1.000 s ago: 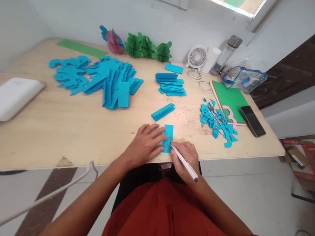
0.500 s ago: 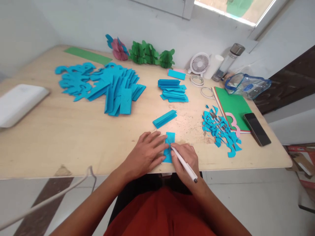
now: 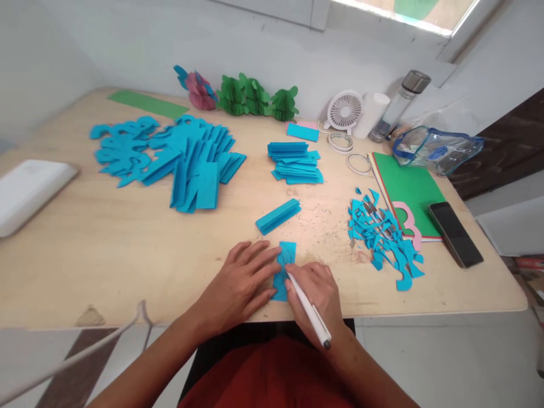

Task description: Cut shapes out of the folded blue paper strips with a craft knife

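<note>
blue slip (image 3: 287, 253), one, under one pen (image 3: 306, 307) in right hand (image 3: 323, 294)

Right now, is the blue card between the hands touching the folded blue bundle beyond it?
Apart: the head view shows bare tabletop between the blue card's far edge and the folded blue bundle.

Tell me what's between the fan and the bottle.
A white cylinder stands between the fan and the bottle, as the head view shows.
</note>
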Demonstrator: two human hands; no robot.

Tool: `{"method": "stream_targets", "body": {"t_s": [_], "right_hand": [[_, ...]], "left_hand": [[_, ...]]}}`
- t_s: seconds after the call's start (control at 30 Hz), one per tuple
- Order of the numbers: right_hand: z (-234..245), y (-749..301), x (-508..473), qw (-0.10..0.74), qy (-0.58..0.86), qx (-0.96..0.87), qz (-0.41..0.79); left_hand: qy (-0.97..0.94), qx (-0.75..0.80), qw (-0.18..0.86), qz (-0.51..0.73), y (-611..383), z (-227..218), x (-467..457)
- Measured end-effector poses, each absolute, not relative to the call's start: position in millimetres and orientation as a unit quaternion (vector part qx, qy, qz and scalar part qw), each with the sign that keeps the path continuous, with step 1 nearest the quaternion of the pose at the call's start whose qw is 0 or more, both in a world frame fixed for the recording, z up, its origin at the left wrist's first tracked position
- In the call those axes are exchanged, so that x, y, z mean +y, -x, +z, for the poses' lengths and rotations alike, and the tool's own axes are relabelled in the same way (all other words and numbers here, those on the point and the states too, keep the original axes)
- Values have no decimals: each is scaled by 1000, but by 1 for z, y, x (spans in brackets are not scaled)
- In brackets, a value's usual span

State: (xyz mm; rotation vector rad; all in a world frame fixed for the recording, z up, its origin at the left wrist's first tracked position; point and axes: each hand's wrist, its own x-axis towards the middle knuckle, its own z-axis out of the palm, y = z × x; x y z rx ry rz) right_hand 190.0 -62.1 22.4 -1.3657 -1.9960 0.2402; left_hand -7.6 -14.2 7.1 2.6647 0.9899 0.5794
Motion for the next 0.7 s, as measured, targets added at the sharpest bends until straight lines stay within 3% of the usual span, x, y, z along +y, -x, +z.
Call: {"method": "stream_targets", "body": {"t_s": [0.7], "right_hand": [[14,-206,-51,328,489,-798,130]], "left_hand": [[-927,329,111,139,7,8,-11]]}}
